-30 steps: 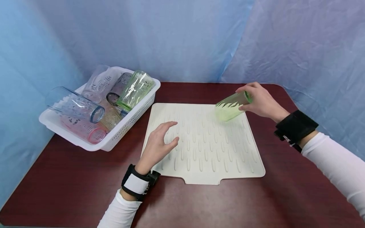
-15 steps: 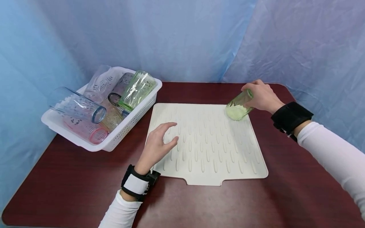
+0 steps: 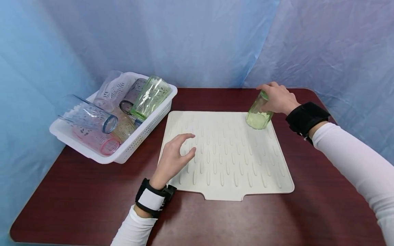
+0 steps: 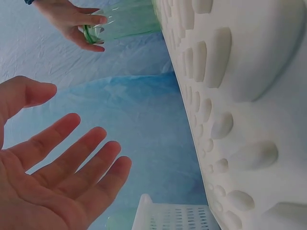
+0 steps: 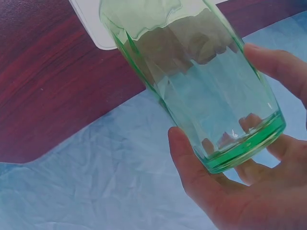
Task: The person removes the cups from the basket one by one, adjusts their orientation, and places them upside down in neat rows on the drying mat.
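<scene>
A green glass tumbler (image 3: 258,116) stands mouth down, slightly tilted, at the far right corner of the cream ridged mat (image 3: 227,184). My right hand (image 3: 278,98) grips it near its thick base, fingers and thumb on opposite sides in the right wrist view, where the green glass (image 5: 206,91) fills the middle. In the left wrist view the rim end of the glass (image 4: 132,20) meets the mat's edge; whether it fully rests there I cannot tell. My left hand (image 3: 173,157) hovers over the mat's left side, holding nothing, thumb and fingers spread apart.
A white basket (image 3: 138,138) stands at the left with several glasses lying in it. Among them are a blue glass (image 3: 92,114), a pink glass (image 3: 98,141) and a green glass (image 3: 151,97). The blue glass sticks out over the rim. Blue cloth (image 3: 191,41) hangs behind the dark red table (image 3: 77,201).
My right hand has moved the green glass slightly right and turned it from a strong tilt to nearly upright, mouth down. My left hand has kept its pose.
</scene>
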A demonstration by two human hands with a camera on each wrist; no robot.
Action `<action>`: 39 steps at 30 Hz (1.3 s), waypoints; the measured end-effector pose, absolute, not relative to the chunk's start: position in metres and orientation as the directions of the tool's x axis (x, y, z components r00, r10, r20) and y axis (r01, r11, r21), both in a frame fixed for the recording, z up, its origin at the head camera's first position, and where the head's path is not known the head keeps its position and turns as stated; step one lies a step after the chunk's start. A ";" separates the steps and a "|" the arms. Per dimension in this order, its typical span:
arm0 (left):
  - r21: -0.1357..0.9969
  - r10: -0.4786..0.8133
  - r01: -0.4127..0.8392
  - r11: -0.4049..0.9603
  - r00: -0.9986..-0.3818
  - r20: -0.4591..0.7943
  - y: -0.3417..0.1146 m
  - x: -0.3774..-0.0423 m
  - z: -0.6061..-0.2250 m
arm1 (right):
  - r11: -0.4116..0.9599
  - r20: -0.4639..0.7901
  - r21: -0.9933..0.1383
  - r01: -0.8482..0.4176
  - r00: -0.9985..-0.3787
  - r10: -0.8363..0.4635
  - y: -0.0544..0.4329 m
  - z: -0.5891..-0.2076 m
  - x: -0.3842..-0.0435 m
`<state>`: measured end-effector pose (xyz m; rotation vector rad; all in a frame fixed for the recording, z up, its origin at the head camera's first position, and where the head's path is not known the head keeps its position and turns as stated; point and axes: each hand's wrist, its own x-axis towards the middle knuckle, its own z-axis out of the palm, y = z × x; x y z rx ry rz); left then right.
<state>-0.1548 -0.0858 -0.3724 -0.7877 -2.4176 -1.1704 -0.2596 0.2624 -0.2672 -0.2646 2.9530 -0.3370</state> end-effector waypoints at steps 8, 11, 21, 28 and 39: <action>0.604 0.346 0.610 0.513 -0.791 0.505 -0.087 -0.156 -0.375 | 0.958 -0.123 -0.247 -0.148 -0.976 -0.182 0.260 -0.271 -0.257; 0.606 0.349 0.605 0.516 -0.795 0.496 -0.088 -0.158 -0.377 | 0.954 -0.124 -0.273 -0.122 -0.979 -0.161 0.261 -0.272 -0.257; 0.601 0.351 0.610 0.517 -0.791 0.501 -0.092 -0.162 -0.382 | 0.923 -0.109 -0.379 -0.073 -0.986 -0.123 0.260 -0.267 -0.252; 0.528 0.340 0.602 0.599 -0.788 0.513 -0.103 -0.160 -0.383 | 0.878 -0.036 -0.446 -0.173 -0.977 -0.211 0.242 -0.255 -0.244; 0.373 0.296 0.583 0.721 -0.747 0.595 -0.141 -0.178 -0.358 | 0.855 0.015 -0.445 -0.267 -0.957 -0.291 0.203 -0.249 -0.232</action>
